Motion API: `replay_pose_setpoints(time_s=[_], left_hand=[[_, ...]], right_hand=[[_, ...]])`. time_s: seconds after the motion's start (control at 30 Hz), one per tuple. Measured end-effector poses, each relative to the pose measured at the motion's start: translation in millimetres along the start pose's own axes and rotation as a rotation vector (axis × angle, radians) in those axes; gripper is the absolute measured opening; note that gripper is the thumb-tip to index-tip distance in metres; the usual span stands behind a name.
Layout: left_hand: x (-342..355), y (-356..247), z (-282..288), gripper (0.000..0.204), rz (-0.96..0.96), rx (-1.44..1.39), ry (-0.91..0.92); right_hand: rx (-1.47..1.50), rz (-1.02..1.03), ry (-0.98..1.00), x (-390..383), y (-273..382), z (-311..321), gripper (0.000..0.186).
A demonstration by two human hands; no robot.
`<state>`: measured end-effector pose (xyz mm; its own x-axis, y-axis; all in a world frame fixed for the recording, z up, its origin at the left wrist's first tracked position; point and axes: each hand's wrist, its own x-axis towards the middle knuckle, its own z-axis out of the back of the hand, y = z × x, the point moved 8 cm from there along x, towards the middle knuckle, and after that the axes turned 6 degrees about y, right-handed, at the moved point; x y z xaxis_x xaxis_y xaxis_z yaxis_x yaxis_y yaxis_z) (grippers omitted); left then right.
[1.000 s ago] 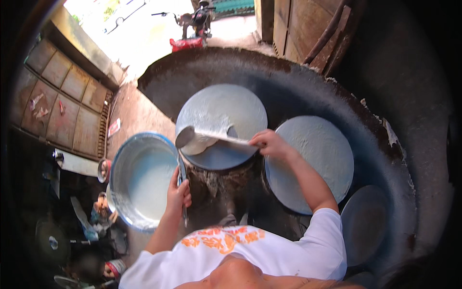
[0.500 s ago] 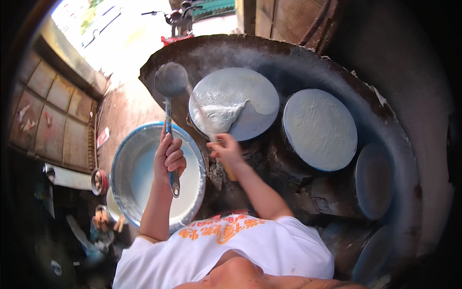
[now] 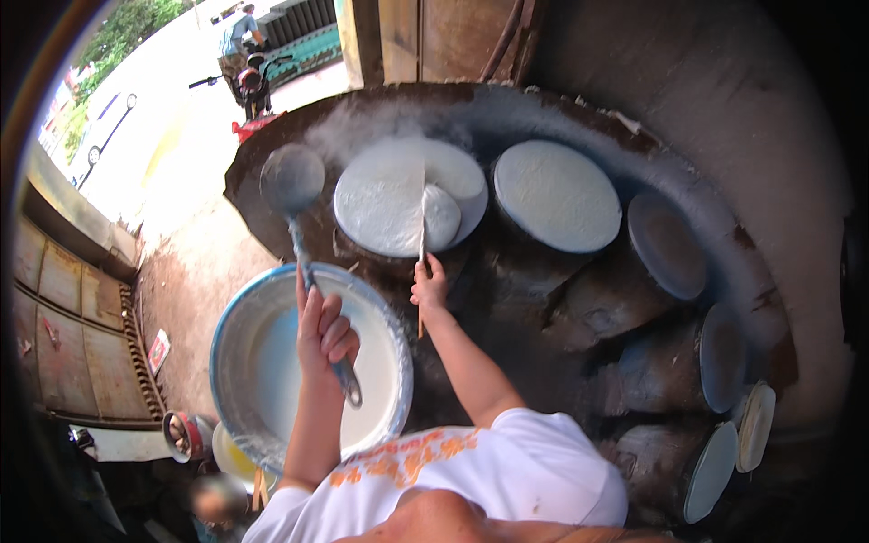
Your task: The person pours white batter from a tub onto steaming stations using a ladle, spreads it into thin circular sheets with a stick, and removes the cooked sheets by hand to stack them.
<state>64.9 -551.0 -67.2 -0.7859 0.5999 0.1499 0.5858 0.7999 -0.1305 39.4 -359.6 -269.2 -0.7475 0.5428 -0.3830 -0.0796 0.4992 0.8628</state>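
Observation:
My left hand grips the handle of a metal ladle, holding it upright above a wide basin of white batter. My right hand holds a thin flat stick whose tip reaches over a round steaming cloth covered with a white batter sheet; part of the sheet is folded over beside the stick. Steam rises from that round.
Several more round white steamer tops sit along the curved dark stove to the right. A motorbike and a person stand on the bright road beyond. Small cans and a yellow bowl lie below the basin.
The ladle left the steaming round and went up to the left, now held upright over the basin. My right hand took up the stick and part of the sheet is folded.

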Motion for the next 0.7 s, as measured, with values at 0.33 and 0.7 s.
replay_pose_setpoints(time_s=[0.33, 0.7], left_hand=[[3.7, 15.9, 28.3, 0.048, 0.064, 0.471, -0.172], [77.1, 99.1, 33.5, 0.048, 0.104, 0.324, -0.241]], right_hand=[[-0.338, -0.053, 0.132, -39.0, -2.8, 125.2, 0.035], [-1.050, 0.611, 0.056, 31.2, 140.5, 130.6, 0.030]])
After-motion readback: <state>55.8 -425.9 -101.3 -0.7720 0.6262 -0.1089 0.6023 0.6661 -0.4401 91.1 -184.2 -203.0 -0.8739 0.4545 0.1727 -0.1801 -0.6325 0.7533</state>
